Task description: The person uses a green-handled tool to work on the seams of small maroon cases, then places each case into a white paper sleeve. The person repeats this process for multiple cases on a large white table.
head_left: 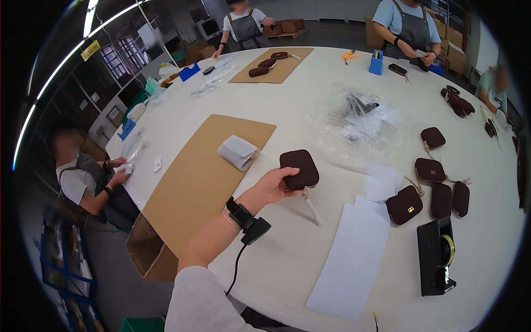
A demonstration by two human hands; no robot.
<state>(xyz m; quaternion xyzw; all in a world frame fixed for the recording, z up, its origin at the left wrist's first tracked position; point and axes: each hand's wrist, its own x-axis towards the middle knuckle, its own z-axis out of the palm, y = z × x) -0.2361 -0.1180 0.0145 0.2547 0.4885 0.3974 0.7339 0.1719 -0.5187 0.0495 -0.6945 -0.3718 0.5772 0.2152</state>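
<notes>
My left hand (277, 185) grips a dark brown rounded-square zip pouch (300, 167) above the white table, thumb on its upper face and fingers beneath. From the pouch's lower edge hangs a pale cord with a white wrapped end (312, 211). My right hand is out of the picture. Left of the held pouch, a pouch wrapped in white paper (238, 152) lies on the edge of a brown cardboard sheet (202, 177). Over to the right lie several similar pouches (405, 205), some with a small gold emblem, beside white paper sheets (354, 260).
A black tape dispenser (433, 263) stands at the near right. Crumpled clear plastic bags (362, 119) lie beyond my hand. Another cardboard sheet (265, 69) bears pouches at the far side. Co-workers (94, 171) sit or stand around the table (310, 265). An open carton (149, 249) is below its left edge.
</notes>
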